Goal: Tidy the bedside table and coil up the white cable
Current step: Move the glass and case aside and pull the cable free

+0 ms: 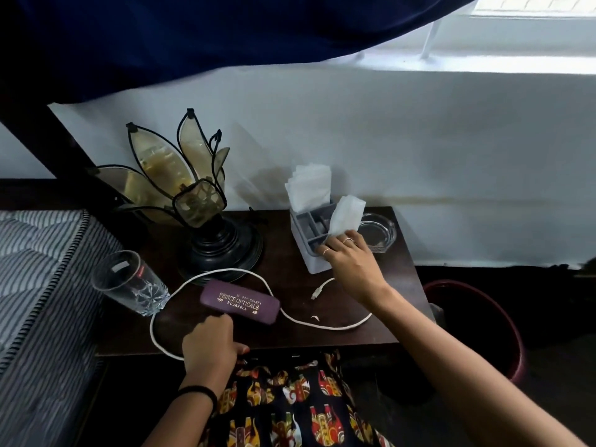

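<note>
I note the left hand (208,345) at the front edge of the bedside table (371,330), fingers curled, touching the purple glasses case (240,303); whether it grips, I cannot tell. The right hand (350,256) pinches a white tissue (346,214) over the grey organiser (314,235). The white cable (322,324) lies uncoiled, looping past the front edge. Bare tabletop remains front right.

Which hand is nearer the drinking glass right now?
Left. The left hand grips the purple glasses case just right of the glass; the right hand is across the table at the grey organiser, holding a tissue.
</note>
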`<state>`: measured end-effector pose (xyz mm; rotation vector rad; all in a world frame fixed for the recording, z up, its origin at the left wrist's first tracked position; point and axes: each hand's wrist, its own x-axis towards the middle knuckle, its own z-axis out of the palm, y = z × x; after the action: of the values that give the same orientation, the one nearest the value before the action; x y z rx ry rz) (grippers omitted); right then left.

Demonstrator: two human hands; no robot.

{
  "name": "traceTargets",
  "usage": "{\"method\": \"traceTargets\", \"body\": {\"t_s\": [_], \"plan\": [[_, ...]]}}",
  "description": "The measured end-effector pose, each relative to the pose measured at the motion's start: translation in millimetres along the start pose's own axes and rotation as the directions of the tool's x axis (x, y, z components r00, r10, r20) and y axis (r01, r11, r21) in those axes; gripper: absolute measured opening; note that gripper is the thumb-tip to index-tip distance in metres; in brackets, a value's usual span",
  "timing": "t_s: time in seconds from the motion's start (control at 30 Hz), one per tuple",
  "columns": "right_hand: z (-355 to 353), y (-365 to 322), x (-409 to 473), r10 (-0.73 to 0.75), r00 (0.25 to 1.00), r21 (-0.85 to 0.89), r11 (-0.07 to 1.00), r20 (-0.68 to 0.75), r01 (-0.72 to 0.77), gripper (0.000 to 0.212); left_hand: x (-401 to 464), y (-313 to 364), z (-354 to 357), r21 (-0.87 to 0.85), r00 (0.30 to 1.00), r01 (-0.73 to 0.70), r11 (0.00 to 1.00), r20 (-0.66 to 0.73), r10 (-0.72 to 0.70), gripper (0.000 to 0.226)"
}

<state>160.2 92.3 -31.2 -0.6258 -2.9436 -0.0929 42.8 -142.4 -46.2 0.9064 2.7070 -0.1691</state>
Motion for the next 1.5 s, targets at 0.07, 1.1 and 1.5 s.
{"method": "traceTargets", "body": {"t_s": [0.07,1.1,1.5], "plan": [[2,-9,7,0.006,1.0,0.024,1.0,-0.014,-0.005,0.049,0,0,-1,-0.002,1.0,-0.001,1.0,0.006,0.001,0.037],[32,48,-34,0.358,0.916,0.193,0.926,-0.183,-0.324,0.033,13,2,-3,0.036,0.998,-0.039,0.999,0.06,0.037,0.042],[50,90,-16,0.436,0.9,0.14,0.89,0.026,-0.435,0.025,17,2,-3,0.061,0.994,-0.014,0.998,0.11,0.008,0.043]]}}
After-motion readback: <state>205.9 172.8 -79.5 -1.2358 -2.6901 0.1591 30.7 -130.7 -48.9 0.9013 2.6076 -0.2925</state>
